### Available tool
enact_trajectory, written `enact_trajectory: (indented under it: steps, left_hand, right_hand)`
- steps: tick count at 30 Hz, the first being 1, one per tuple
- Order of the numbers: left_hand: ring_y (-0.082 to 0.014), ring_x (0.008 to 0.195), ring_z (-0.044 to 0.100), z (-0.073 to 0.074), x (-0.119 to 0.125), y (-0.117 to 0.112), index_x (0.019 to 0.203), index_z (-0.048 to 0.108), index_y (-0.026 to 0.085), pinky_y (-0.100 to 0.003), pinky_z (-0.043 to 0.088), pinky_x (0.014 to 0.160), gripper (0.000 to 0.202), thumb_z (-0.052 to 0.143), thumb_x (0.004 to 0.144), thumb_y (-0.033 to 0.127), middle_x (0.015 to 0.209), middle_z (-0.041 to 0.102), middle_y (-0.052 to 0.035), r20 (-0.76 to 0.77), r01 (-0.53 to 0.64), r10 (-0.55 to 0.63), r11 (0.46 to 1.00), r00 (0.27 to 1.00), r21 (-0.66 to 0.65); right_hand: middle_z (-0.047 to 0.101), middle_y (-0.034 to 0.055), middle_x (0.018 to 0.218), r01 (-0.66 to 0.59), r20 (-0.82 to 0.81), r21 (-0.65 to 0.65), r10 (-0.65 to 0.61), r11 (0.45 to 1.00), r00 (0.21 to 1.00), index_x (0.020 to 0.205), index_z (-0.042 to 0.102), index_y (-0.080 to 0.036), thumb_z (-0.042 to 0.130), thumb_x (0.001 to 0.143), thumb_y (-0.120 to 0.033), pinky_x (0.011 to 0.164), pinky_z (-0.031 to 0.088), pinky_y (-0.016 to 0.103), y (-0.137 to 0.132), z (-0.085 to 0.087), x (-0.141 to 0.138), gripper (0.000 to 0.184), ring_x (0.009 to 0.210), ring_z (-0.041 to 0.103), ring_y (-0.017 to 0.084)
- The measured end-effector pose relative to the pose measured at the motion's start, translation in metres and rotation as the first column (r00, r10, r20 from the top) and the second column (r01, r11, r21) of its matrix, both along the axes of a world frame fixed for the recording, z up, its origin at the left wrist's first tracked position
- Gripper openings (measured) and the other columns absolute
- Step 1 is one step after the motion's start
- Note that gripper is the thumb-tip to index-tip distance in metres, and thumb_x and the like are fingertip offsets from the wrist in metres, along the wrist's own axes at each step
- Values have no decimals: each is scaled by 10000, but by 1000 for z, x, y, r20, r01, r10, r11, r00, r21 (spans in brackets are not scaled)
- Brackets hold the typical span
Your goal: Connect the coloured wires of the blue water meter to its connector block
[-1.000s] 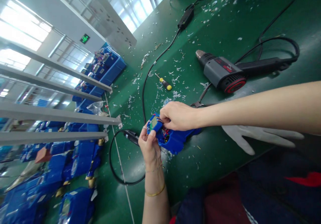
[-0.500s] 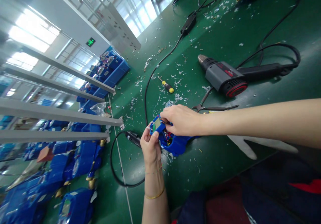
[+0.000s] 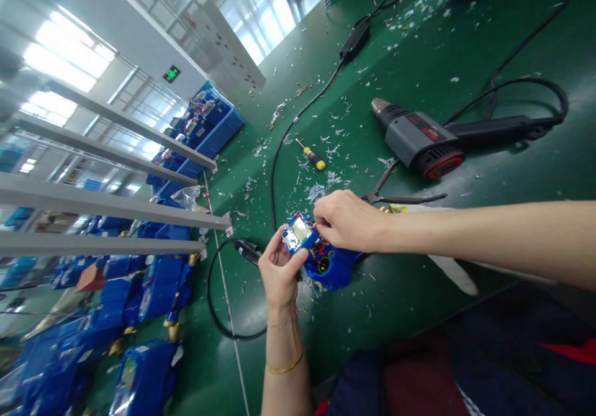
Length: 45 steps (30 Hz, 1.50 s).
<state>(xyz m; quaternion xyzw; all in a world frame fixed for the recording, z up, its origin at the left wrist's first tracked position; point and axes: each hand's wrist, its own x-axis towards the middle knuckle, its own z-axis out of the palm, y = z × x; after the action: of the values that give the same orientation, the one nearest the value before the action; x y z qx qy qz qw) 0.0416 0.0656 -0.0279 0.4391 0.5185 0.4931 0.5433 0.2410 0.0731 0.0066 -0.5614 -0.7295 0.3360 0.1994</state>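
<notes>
My left hand (image 3: 280, 271) grips a small blue display module (image 3: 298, 232) with a grey screen, its thumb on the near edge. The module is tilted, and its screen catches the light. Just right of it, my right hand (image 3: 343, 218) is closed, with its fingertips at the module's edge near thin wires; what they pinch is too small to make out. Below both hands lies an opened blue meter housing (image 3: 339, 271), with red and other coloured wires showing inside. My right hand partly covers the housing.
A heat gun (image 3: 421, 140) lies at the right, with pliers (image 3: 372, 197) below it. A yellow-black screwdriver (image 3: 311, 155), a black cable (image 3: 273, 183) and plastic scraps are scattered around. A white glove (image 3: 454, 273) lies under my right forearm. Blue meters (image 3: 162, 273) and grey posts (image 3: 116, 208) stand left.
The display module has tilted, so its screen now reflects light. My right fingers have drawn back to the right, off the module's face, uncovering more of it. The view has shifted slightly.
</notes>
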Motion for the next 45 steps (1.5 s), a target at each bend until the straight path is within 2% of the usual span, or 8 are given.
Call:
enact_trajectory:
  steps: [7,14,23,31,34,37,40,45]
  left_hand:
    - [-245,1034,666,-1,-3,-2,1177,668,130,-307,528,926,701,888,518,218,1136,683,-129,-51,59,-57,998,997,36]
    - [-233,1071,648,12,-1,7,1197,667,157,-301,504,955,594,836,639,271,1183,666,-111,-136,271,-260,960,956,70]
    - [-250,905,688,29,9,19,1007,725,80,-362,532,870,594,895,510,357,974,716,-141,-204,183,-203,977,958,-109]
    - [-218,911,674,24,11,14,1030,691,100,-334,527,859,562,870,573,374,1013,709,-123,-150,218,-224,974,963,-57]
    - [-204,905,667,23,12,10,1042,663,125,-325,520,855,538,851,607,378,1010,704,-108,-149,266,-266,964,952,-21]
    - [-199,873,664,27,14,6,1008,634,128,-320,514,829,496,830,630,383,963,701,-106,-140,287,-287,958,948,-27]
    - [-184,810,655,34,17,5,967,612,123,-306,511,762,455,811,645,376,927,695,-109,-91,323,-327,945,941,-55]
    - [-173,869,642,48,10,7,968,609,118,-310,497,833,426,802,661,341,981,677,-113,-9,332,-332,943,943,-17]
  right_hand:
    - [577,25,916,5,-133,26,-1,1000,991,949,647,-117,456,823,-239,720,143,158,-3,-4,4,258,719,275,-20]
    - [582,-21,901,-103,-221,-71,85,992,971,906,654,-124,577,786,-235,745,259,101,-2,-1,18,181,785,420,-40]
    - [554,-23,793,-24,-178,-87,8,996,984,825,613,-90,516,747,-161,669,234,123,0,2,16,144,690,380,-32]
    - [585,-11,911,-36,-129,-72,26,997,991,895,635,-116,502,842,-274,745,311,112,-5,-1,19,213,780,461,-29]
    - [564,10,1120,-49,-95,48,53,998,994,1040,644,-170,461,873,-403,935,398,172,-14,-14,23,340,1014,512,28]
    - [463,34,1329,-36,19,193,33,981,999,1320,530,-216,406,850,-627,1116,396,340,-26,-32,31,637,1250,449,134]
    - [401,32,1397,-110,145,264,73,958,987,1417,424,-231,347,838,-735,1084,455,308,-39,-45,42,771,1258,463,122]
    - [385,20,1402,-251,345,518,69,818,936,1502,266,-203,398,803,-764,938,516,185,-60,-51,55,906,1232,464,66]
